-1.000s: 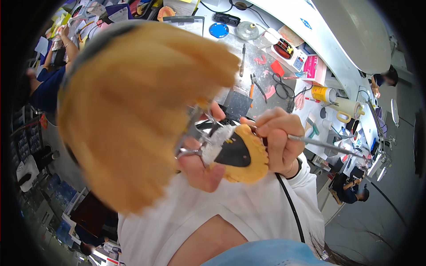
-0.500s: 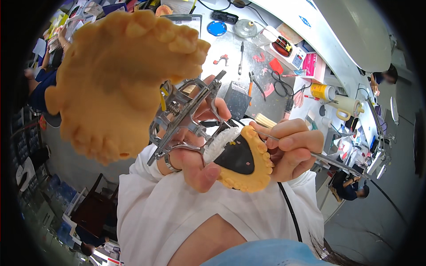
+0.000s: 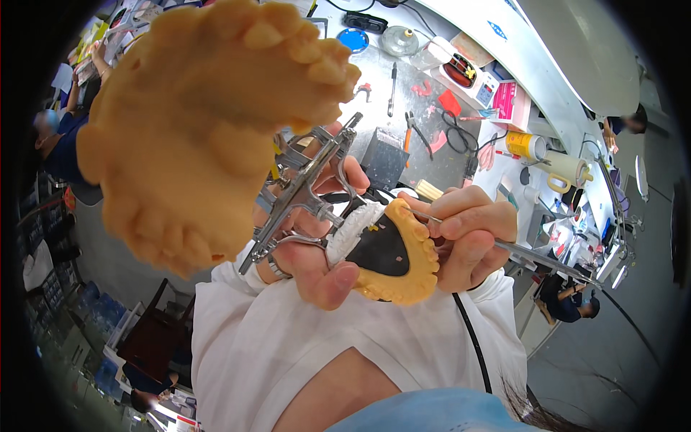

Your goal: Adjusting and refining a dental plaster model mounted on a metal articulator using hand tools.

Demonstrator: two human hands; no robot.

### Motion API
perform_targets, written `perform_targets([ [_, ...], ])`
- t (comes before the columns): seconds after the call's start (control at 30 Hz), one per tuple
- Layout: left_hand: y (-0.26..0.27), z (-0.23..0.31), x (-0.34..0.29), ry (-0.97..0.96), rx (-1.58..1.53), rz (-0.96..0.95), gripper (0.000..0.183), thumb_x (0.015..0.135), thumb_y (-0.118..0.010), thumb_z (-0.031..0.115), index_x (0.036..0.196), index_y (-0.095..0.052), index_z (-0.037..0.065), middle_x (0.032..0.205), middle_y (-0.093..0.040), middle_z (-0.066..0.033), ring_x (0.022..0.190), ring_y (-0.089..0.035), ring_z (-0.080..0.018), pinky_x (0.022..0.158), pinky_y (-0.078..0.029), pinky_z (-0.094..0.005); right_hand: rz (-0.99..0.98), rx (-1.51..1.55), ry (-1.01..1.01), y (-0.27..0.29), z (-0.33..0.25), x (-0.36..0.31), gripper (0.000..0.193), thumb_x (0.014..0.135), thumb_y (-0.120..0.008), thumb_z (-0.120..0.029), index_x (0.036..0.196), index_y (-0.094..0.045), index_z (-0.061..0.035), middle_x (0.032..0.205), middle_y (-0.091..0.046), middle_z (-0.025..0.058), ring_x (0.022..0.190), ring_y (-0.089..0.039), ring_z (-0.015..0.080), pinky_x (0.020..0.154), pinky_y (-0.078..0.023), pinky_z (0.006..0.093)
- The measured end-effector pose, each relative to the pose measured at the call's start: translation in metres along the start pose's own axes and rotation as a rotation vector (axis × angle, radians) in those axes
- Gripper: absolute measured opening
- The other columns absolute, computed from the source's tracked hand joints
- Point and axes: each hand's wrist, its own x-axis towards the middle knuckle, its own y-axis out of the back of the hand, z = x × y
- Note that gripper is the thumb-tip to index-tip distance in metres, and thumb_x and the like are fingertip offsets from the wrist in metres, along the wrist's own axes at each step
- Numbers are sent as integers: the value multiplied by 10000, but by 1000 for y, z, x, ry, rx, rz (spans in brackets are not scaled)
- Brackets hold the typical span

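Observation:
My left hand [image 3: 317,277] is closed around a metal dental articulator [image 3: 299,201], its thumb by the white plaster [image 3: 353,234]. That plaster joins the frame to a lower dental cast [image 3: 414,277], tan teeth curving round a dark centre. On the raised arm, close to the camera, an upper dental cast [image 3: 194,137] looms large and hides part of the frame and hand. My right hand [image 3: 475,230] pinches a slim metal carving instrument [image 3: 533,257]. The instrument's thin tip lies at the teeth on the cast's far end; whether it touches cannot be made out.
On the metal bench lie a pen [image 3: 392,90], pliers [image 3: 417,133], a dark block [image 3: 385,160] and pink wax scraps [image 3: 437,142]. Further back stand a glass burner [image 3: 398,42] and a white wax heater [image 3: 468,78]. Other people [image 3: 568,299] sit at nearby benches.
The upper cast has shifted slightly up and right in view, and the lower cast slightly left. My right hand has moved a little left with the instrument, keeping its pinch.

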Motion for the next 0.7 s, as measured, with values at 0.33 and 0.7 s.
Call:
perform_targets([
  [0.33,-10,10,-3,173,-78,148,788,578,-704,207,1304,-398,186,1316,-317,-250,933,-524,-306,710,-535,-358,-59,55,-15,6,1,0,250,928,-401,-149,874,-476,83,751,-554,174,630,-585,186,662,-546,309],
  [0.7,2,1,2,96,-44,-42,734,570,-778,356,1228,-462,278,1330,-324,-232,923,-524,-298,745,-495,-363,38,78,-18,7,1,-6,272,929,-410,-181,859,-468,75,699,-531,139,601,-573,175,617,-544,291],
])
